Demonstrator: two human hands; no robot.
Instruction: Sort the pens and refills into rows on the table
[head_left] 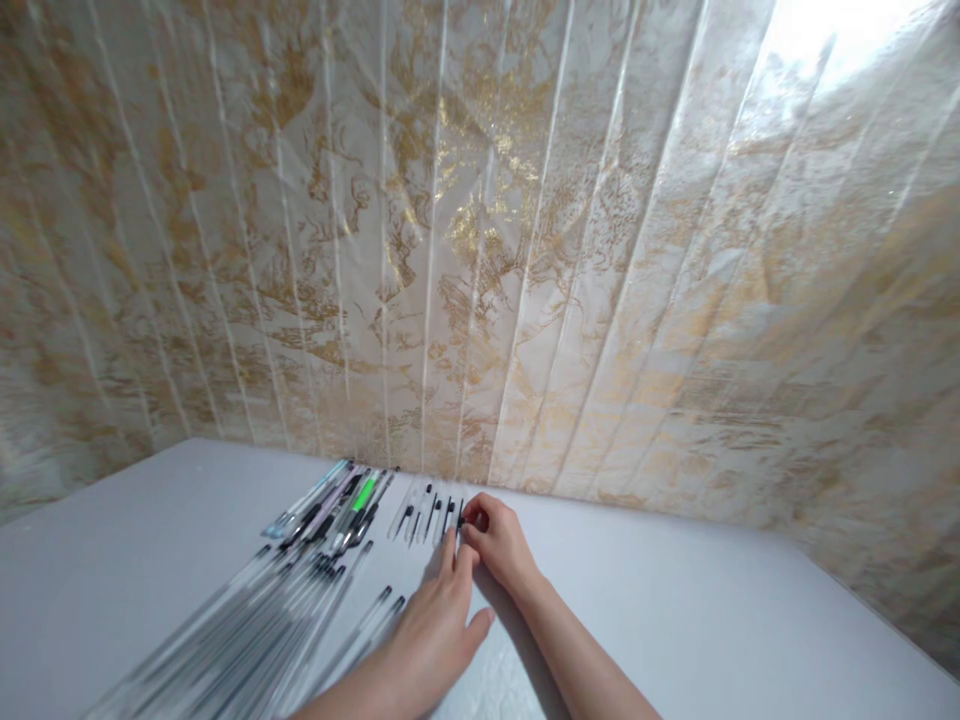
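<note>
In the head view, a short row of clear and black pen pieces [436, 512] lies side by side near the back of the white table. My right hand [501, 545] is at the right end of this row, thumb and forefinger pinched on a slim dark piece that looks like a pen part [461, 520]; the fingers partly cover it. My left hand [439, 605] lies just in front of the row. Its forefinger stretches to the row's near ends and its thumb is spread away, with nothing seen in its grasp.
Left of the row lies a bunch of mixed pens [330, 510], one with a bright green part [364, 494]. Nearer, many long clear pen refills or tubes [240, 630] are fanned out, blurred. A gold-patterned curtain [480, 250] hangs behind the white table [675, 600].
</note>
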